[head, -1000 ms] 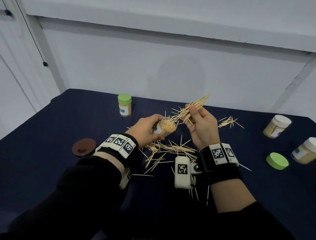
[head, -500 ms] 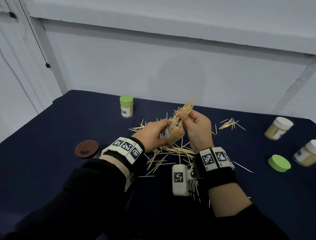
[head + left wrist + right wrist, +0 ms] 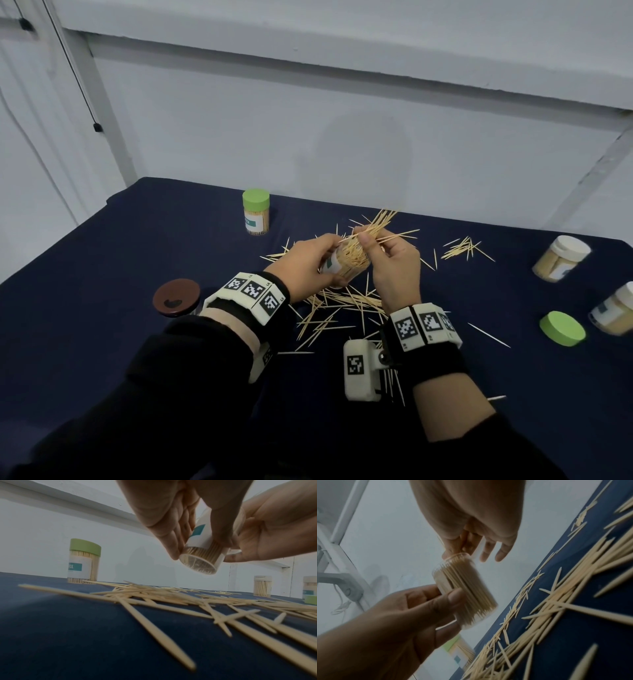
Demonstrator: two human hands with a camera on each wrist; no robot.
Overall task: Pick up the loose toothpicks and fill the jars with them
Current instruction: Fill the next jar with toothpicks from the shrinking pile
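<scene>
My left hand grips a clear open jar, nearly full of toothpicks and tilted toward my right hand. My right hand pinches a bunch of toothpicks with its lower ends at the jar's mouth and its upper ends fanning up and right. The left wrist view shows the jar from below, held between thumb and fingers. In the right wrist view the jar sits in my left hand. Loose toothpicks lie scattered on the dark blue cloth below both hands.
A green-lidded full jar stands at the back left. A brown lid lies at the left, and a loose green lid at the right. Two white-lidded jars stand at the right edge. A small toothpick pile lies behind them.
My right hand has brought the bunch of toothpicks down and left to the jar's mouth. My left hand has raised the jar slightly to meet it.
</scene>
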